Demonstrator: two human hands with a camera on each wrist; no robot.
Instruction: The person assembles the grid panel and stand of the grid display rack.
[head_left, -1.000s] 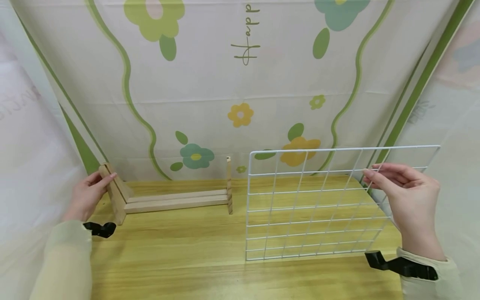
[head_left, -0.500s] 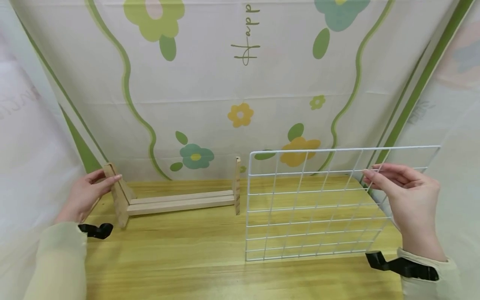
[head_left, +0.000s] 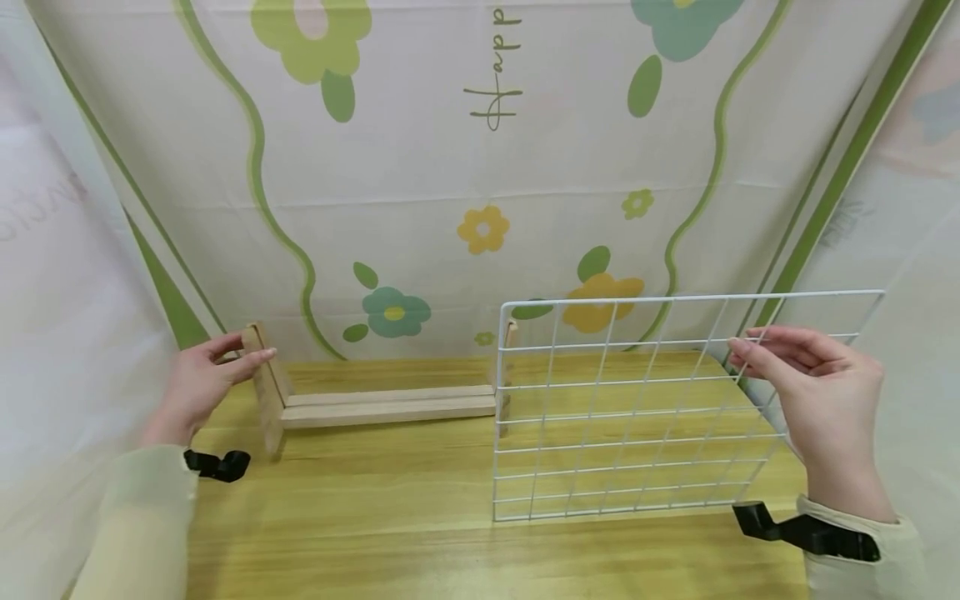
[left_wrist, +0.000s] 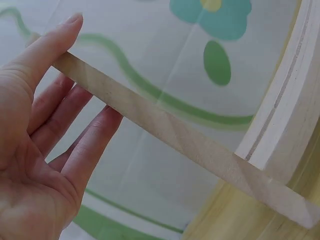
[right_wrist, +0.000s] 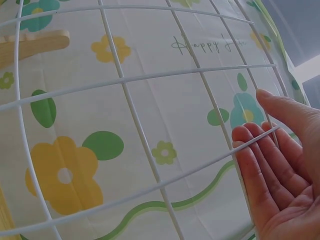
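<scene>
The person's left hand is gripping the wooden stand to the left of the wire grid, its thumb and fingers closing on opposite sides of the left upright near the top. The right hand is pinching the wire grid near its upper right corner, its thumb in front and its fingers behind the wires. The grid is standing roughly upright over the tabletop; whether its lower edge is bearing on the wood is hard to tell. The stand's right upright is showing through the grid's left columns, so it is lying behind that edge, and whether the two are touching cannot be told.

The step in hand appears to be one of positioning: each hand is managing one piece, and the two are not yet joined. In the left wrist view a narrow slot is running along the stand's crossbar, and it looks suited to receiving the grid's edge. The next move is probably calling for the grid to be lifted clear of the right upright and lined up above that slot, with the left hand steadying the stand.
</scene>
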